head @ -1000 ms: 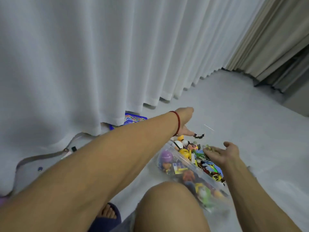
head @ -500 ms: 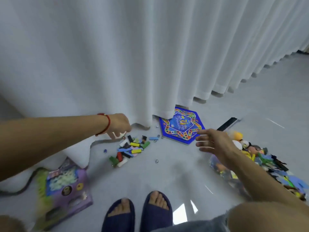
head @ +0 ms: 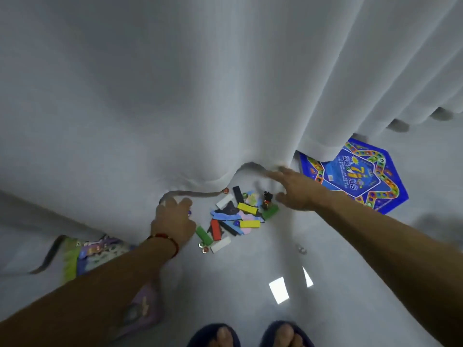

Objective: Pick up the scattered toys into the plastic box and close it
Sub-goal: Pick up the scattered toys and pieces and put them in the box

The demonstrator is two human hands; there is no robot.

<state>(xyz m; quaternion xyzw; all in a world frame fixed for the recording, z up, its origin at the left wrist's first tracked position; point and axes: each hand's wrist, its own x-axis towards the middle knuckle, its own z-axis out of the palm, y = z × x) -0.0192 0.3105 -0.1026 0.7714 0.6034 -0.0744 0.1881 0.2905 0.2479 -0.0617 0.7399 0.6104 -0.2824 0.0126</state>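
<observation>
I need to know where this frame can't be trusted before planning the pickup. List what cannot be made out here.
- Plastic box: not in the head view at all.
- Blue hexagonal game board: its far edge is hidden under the white curtain.
- Purple toy package: crossed by the left forearm, print blurred.
- Left hand: back faces the camera, so whether it holds anything is unclear.
- Right hand: fingertips motion-blurred at the curtain hem.
- Block pile: small pieces smeared.

"What hangs at the back?"
"A big white curtain [head: 200, 83] with soft folds. Its bottom edge lies bunched on the floor."
"What is the floor [head: 250, 271] like?"
"Pale grey and shiny. Two bright patches of light [head: 279, 289] show on it."
</observation>
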